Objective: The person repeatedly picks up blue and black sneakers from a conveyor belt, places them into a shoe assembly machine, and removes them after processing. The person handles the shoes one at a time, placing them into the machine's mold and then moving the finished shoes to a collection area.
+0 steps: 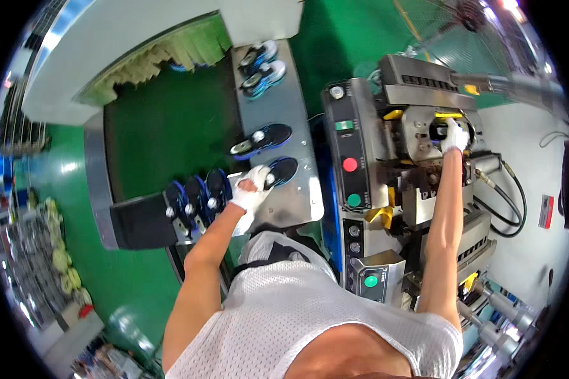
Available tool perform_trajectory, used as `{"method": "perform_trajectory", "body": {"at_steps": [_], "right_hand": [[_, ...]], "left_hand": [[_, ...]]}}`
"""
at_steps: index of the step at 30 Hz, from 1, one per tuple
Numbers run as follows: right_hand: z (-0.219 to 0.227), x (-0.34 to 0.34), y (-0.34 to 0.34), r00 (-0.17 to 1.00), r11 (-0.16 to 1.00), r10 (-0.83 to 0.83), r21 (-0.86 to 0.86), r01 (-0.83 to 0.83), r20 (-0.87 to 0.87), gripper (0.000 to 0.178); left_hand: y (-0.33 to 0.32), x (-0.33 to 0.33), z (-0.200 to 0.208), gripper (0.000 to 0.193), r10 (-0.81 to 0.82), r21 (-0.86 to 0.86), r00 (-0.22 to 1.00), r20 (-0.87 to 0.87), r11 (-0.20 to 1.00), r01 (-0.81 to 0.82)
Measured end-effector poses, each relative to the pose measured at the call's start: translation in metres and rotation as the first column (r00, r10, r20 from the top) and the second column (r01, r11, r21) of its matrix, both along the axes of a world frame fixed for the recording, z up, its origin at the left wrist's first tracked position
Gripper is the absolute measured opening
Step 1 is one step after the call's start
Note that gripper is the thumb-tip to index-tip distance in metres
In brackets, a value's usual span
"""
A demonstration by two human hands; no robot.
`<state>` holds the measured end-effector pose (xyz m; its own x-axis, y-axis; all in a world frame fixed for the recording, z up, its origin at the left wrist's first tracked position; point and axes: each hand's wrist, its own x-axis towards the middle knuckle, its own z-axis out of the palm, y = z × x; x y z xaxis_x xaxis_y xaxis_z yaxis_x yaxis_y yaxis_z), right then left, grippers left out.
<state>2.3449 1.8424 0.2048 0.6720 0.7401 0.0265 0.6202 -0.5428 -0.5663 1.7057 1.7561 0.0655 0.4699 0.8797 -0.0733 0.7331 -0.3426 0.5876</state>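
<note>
My left hand, in a white glove, closes around the heel end of a dark shoe with a blue-edged sole. That shoe lies on a metal side table, its toe pointing right. Just beyond it sits a second dark shoe with a white patch. My right hand, also gloved in white, reaches into the round opening of a metal machine. Its fingers are curled at a dark object in that opening, whose kind I cannot make out.
Three dark shoes stand in a row left of my left hand, beside a green conveyor belt leading under a fringed curtain. Lighter shoes rest at the table's far end. A control panel with coloured buttons stands between table and machine.
</note>
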Motion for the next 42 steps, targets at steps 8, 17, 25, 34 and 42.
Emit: {"method": "perform_trajectory", "body": {"at_steps": [8, 17, 25, 34, 42], "right_hand": [[-0.04, -0.351, -0.163, 0.86, 0.897, 0.38, -0.365, -0.251, 0.342, 0.092], [-0.081, -0.472, -0.166, 0.946, 0.983, 0.081, -0.131, -0.128, -0.314, 0.098], [-0.134, -0.611, -0.083, 0.552, 0.769, -0.635, -0.378, 0.516, -0.54, 0.099], [-0.104, -0.576, -0.14, 0.123, 0.681, -0.291, -0.116, 0.723, -0.949, 0.017], [-0.037, -0.563, -0.376, 0.098, 0.46, -0.153, 0.017, 0.888, -0.983, 0.028]], "left_hand": [[-0.005, -0.004, -0.01, 0.053, -0.03, -0.054, 0.999, 0.042, 0.998, 0.032], [0.115, -0.055, 0.07, 0.075, -0.123, -0.16, 0.924, 0.362, 0.968, 0.191], [0.146, -0.041, -0.01, 0.072, -0.225, -0.303, 0.973, -0.047, 0.931, 0.201], [0.097, -0.037, -0.005, 0.088, -0.171, -0.454, 0.978, -0.119, 0.885, 0.1], [-0.067, 0.018, 0.054, 0.083, -0.546, -0.68, 0.837, 0.017, 0.608, 0.41]]}}
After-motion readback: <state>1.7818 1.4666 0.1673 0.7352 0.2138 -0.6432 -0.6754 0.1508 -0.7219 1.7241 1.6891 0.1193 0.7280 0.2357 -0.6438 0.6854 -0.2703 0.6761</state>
